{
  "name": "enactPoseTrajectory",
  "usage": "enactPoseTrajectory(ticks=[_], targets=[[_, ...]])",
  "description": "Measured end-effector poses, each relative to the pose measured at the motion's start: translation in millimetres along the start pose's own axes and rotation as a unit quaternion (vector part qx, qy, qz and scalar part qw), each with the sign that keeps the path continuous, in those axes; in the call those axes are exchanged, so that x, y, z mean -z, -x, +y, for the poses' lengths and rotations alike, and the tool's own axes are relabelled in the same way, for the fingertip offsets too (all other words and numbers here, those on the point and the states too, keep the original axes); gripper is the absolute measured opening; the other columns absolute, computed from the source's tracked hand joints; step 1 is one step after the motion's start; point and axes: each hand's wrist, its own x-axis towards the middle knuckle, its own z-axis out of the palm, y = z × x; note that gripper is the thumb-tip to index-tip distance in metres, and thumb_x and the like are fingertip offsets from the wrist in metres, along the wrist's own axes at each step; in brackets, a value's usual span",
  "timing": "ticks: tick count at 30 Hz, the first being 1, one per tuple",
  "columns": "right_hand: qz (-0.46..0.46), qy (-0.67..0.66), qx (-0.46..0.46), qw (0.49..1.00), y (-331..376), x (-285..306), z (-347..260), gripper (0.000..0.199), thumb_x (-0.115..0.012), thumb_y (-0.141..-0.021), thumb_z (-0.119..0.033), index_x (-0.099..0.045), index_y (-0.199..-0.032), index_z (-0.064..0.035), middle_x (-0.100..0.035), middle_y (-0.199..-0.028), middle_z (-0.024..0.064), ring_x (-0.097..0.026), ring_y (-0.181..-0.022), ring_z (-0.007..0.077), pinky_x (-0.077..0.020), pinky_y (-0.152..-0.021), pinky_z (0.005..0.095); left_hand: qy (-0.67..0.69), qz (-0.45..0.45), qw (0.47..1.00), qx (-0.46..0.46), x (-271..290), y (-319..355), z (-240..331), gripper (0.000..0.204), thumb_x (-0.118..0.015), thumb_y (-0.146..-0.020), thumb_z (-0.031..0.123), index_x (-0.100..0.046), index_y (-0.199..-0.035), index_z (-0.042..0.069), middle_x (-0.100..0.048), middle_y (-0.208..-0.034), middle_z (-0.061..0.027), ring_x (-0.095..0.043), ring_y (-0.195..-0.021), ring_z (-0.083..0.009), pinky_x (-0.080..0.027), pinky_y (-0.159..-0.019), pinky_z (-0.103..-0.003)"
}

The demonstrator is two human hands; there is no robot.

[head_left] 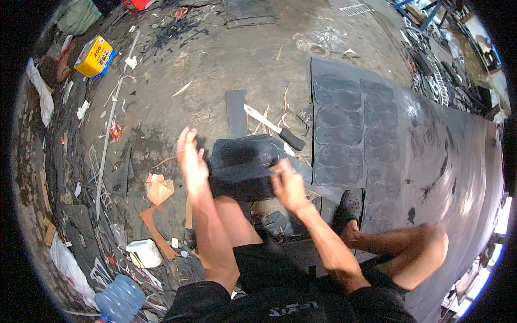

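Observation:
A thick black stack of rubber-like sheet pieces [242, 153] lies in front of me, its top surface shiny. My left hand [192, 161] is raised at the stack's left edge, fingers stretched out and holding nothing. At its right edge, my right hand [289, 185] has its fingers curled together, slightly blurred. Whatever they pinch, if anything, is hidden. Just beyond the stack rests a knife [274, 128] with a pale blade and a black handle, beside a flat dark strip [235, 113].
To the right spreads a large black sheet [425, 161] marked with rows of sole outlines [338, 116]. A yellow box [95, 56] stands far left. Brown scraps [159, 188], a white container [144, 253] and a blue water bottle [119, 299] lie at the left. My sandalled foot [350, 212] rests near the sheet.

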Motion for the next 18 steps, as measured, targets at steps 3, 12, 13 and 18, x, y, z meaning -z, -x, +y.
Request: enactPoseTrajectory(ticks=[3,12,13,18], targets=[[0.188,-0.042,-0.027,0.981,7.3,85.9,2.9,0.033,-0.068,-0.097,-0.017,-0.056,-0.125,-0.0024,-0.069,-0.115,0.0266,-0.070,-0.108,0.0427,-0.0545,-0.088,0.0475,-0.186,-0.094,0.978,-0.019,35.9,-6.4,-0.8,0.085,-0.079,-0.088,0.044,-0.041,-0.156,0.009,-0.043,-0.158,-0.0234,-0.038,-0.148,-0.0334,-0.028,-0.120,-0.051],[0.443,-0.106,-0.086,0.886,8.7,217.7,86.6,0.055,-0.068,-0.097,-0.027,-0.054,-0.142,0.0011,-0.066,-0.132,0.0164,-0.060,-0.122,0.0284,-0.0429,-0.106,0.0383,-0.277,-0.210,0.928,0.134,79.8,-10.5,-109.5,0.099,-0.093,-0.074,0.035,-0.042,-0.149,-0.006,-0.062,-0.137,-0.0220,-0.063,-0.124,-0.0335,-0.053,-0.103,-0.044],[0.443,-0.187,-0.076,0.873,12.9,213.9,83.2,0.055,-0.068,-0.097,-0.024,-0.053,-0.144,0.0003,-0.065,-0.132,0.0141,-0.060,-0.120,0.0266,-0.0434,-0.106,0.0380,-0.224,-0.226,0.932,0.170,91.3,-24.1,-111.9,0.093,-0.093,-0.075,0.031,-0.045,-0.147,-0.004,-0.063,-0.135,-0.0217,-0.065,-0.120,-0.0336,-0.055,-0.100,-0.044],[0.448,-0.207,-0.087,0.866,48.2,209.2,90.9,0.053,-0.069,-0.096,-0.022,-0.054,-0.141,0.0011,-0.066,-0.129,0.0124,-0.062,-0.116,0.0239,-0.0450,-0.103,0.0357,-0.239,-0.247,0.911,0.226,85.5,-27.0,-97.6,0.088,-0.093,-0.074,0.024,-0.047,-0.146,-0.001,-0.065,-0.131,-0.0216,-0.066,-0.118,-0.0335,-0.055,-0.101,-0.045]])
